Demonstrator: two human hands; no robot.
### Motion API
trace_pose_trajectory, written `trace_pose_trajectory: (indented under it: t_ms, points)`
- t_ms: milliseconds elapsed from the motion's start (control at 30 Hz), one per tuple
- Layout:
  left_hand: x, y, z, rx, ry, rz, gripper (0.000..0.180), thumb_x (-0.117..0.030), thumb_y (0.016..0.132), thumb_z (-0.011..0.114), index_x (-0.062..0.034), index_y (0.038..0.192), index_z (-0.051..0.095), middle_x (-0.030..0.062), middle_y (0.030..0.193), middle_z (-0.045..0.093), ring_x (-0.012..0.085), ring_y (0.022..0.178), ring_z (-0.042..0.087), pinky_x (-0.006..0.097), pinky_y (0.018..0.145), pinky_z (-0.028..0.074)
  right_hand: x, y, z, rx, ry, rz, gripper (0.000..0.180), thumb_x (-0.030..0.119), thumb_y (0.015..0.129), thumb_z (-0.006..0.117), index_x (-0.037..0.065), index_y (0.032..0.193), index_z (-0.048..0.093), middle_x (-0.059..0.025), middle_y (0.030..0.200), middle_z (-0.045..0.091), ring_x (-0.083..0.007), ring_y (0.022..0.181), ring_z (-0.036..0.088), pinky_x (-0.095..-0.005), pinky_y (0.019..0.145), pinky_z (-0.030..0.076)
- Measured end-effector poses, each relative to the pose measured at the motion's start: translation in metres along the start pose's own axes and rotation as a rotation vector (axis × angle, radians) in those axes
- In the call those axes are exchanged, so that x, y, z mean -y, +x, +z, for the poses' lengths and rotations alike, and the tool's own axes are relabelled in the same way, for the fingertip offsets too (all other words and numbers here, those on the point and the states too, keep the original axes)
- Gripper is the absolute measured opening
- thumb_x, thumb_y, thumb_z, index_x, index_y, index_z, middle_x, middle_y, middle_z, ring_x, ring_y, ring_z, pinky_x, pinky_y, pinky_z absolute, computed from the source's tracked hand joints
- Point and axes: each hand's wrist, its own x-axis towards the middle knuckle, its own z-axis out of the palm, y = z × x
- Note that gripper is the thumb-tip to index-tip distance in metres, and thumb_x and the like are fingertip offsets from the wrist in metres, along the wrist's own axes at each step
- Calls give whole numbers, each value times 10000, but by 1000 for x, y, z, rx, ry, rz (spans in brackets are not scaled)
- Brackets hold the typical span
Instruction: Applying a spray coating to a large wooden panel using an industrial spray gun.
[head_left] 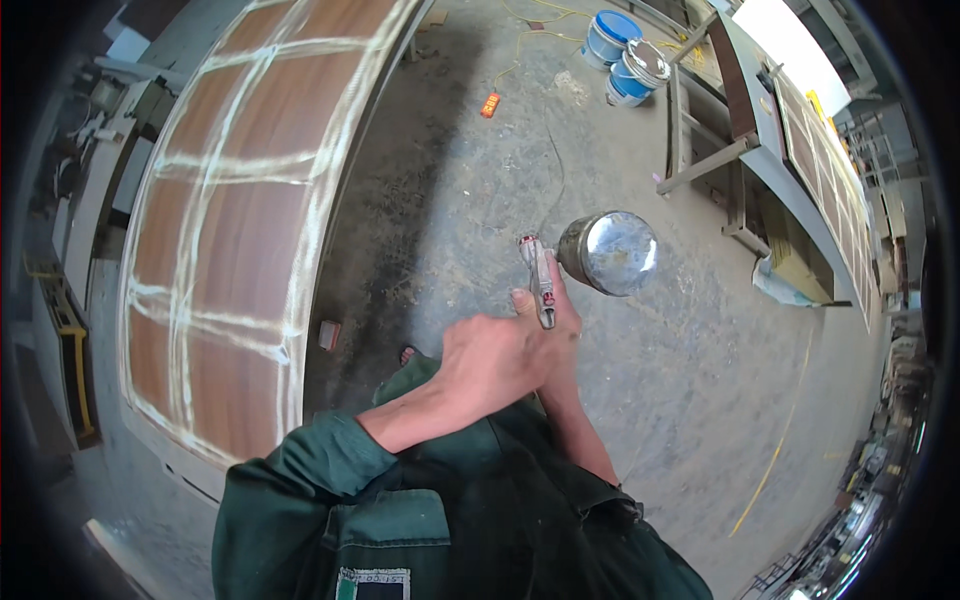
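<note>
Left hand [488,352] is laid across right hand [562,335], its own grip apparently hidden and not to be told; by the right, the nearer, a spray gun [541,284] is held, long axis directed forward and slightly left, metal cup [622,252] set to its right, brown panel [245,250] well apart leftward.

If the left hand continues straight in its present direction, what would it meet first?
Probably the right hand: the left hand overlaps it in this view and may already be touching it, though depth is unclear.
</note>
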Motion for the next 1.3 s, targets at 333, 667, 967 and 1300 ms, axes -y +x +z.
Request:
trace_pose_trajectory:
  t_ms: [333,667,967,1300]
  points:
    - [22,22,19,-61,-687,-120,311,-110,888,715,23,655,560,72,553,471,71,549,452,345,486,371,19,1,-1,69,25,16,437,129,945,692,73,1362,573,-88,1026,686,-160,919,654,-344,823,523]
    - [22,9,39,-401,-500,-129,303,-64,884,691,25,644,529,41,543,406,14,587,410,290,478,364,21,6,11,216,35,35,703,27,959,688,100,1606,423,-48,1155,654,-129,996,618,-304,879,517]
    - [23,6,31,-371,-483,-186,266,-56,873,679,26,660,540,42,543,396,19,582,400,296,489,361,14,9,24,194,-18,-95,660,21,962,695,97,1577,468,-58,1116,663,-99,937,593,-277,821,514]
    - [28,12,11,-204,-450,-170,375,-142,924,689,22,632,521,22,535,411,23,570,397,311,481,351,13,13,27,175,36,-78,658,14,963,679,101,1580,466,-69,1099,682,-117,951,620,-289,830,527]
